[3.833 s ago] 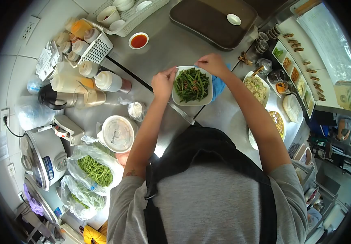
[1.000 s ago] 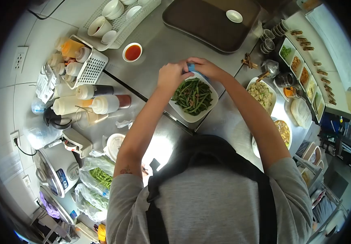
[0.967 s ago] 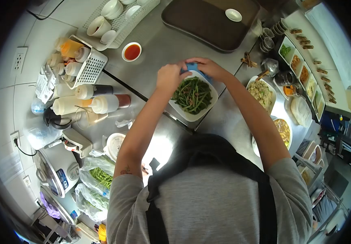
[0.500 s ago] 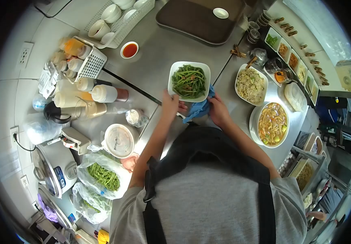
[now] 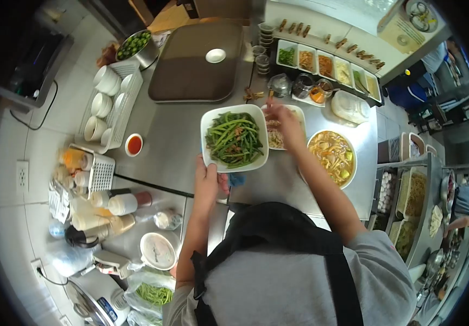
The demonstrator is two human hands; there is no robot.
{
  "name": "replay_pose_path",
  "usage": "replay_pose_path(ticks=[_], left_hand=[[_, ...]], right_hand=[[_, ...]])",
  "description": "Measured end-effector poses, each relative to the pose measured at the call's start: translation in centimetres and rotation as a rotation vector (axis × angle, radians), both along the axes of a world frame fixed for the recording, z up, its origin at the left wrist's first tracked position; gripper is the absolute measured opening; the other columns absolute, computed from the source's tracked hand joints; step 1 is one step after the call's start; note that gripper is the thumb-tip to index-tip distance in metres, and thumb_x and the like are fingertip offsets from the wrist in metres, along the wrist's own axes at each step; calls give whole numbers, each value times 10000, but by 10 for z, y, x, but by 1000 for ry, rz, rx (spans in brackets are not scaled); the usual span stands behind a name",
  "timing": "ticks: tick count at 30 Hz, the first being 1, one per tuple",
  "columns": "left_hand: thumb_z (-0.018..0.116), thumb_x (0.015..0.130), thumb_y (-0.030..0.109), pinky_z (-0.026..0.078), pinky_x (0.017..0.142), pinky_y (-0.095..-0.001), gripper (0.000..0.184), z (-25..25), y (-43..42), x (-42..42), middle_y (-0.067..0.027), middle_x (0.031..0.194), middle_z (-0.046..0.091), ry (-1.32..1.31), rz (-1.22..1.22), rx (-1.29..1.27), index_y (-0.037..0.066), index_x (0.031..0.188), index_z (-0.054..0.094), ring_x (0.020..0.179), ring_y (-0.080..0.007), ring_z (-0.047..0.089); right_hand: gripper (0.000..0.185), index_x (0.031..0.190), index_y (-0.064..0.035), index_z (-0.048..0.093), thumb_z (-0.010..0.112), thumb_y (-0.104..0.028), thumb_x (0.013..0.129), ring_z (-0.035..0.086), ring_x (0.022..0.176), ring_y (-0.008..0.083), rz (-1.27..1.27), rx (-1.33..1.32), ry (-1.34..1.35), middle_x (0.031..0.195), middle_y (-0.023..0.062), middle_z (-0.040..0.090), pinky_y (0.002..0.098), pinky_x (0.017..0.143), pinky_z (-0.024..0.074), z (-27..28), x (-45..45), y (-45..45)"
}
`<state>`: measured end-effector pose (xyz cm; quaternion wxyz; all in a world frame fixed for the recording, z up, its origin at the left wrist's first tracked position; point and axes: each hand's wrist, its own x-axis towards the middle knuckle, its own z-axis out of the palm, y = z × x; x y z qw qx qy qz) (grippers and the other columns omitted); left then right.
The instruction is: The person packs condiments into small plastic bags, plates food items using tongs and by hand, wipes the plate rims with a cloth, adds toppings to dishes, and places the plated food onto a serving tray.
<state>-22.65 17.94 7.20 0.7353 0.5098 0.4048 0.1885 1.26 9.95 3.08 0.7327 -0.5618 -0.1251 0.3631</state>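
One dish of green beans (image 5: 260, 163) is held nearside of the brown tray (image 5: 191, 65), its rim gripped by the left hand (image 5: 206, 182), best kept level. Beside the rice dish (image 5: 302, 124), the right hand (image 5: 286, 120) is half curled; whether anything is gripped cannot be told.

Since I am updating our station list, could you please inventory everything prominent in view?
Bean bowl: one, white, centre
Cloth: one, blue, beside bean bowl
Rice plate: one, white, centre
Soup bowl: one, white, right
Tray: one, brown, upper left of centre
Small dish: one, white, on tray
Sauce dish: one, white, left of bean bowl
Baskets: two, white, left
Topping tubs: six, white, upper right
Pot: one, silver, upper left
Lidded tub: one, white, lower left
Left hand: one, bare, holding bean bowl
Right hand: one, bare, at rice plate
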Motion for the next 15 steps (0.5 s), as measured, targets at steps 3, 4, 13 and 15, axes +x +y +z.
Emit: replay_pose_path(ticks=[3,4,13,15], left_hand=[[385,917,178,426,363,-269,325,1,19,22,-58,667,539,32,-68,68,49,1216,380,454,-127,488],[369,922,164,428,355,-267,305,3,21,34,-58,658,536,14,-74,48,47,1205,375,441,-127,487],[348,934,123,439,333,-266,248,-3,42,121,-73,653,546,-46,-146,-4,61,1171,383,404,-117,487],[347,935,123,438,329,-266,253,-7,44,127,-76,654,548,-46,-162,7,62,1178,381,403,-118,490]], right_hand=[[377,1230,-58,532,605,-219,897,564,660,105,-317,-276,-557,809,42,624,246,570,484,20,96,-31],[386,1203,-45,556,636,-234,876,599,655,143,-447,-426,-725,782,71,640,286,613,491,10,123,-34],[281,1035,-61,686,493,-245,946,648,662,189,-246,-565,-853,762,129,668,320,639,495,-23,171,-19],[291,1038,-51,683,472,-234,956,611,613,147,-217,-542,-643,712,101,643,298,586,476,-29,181,-26]])
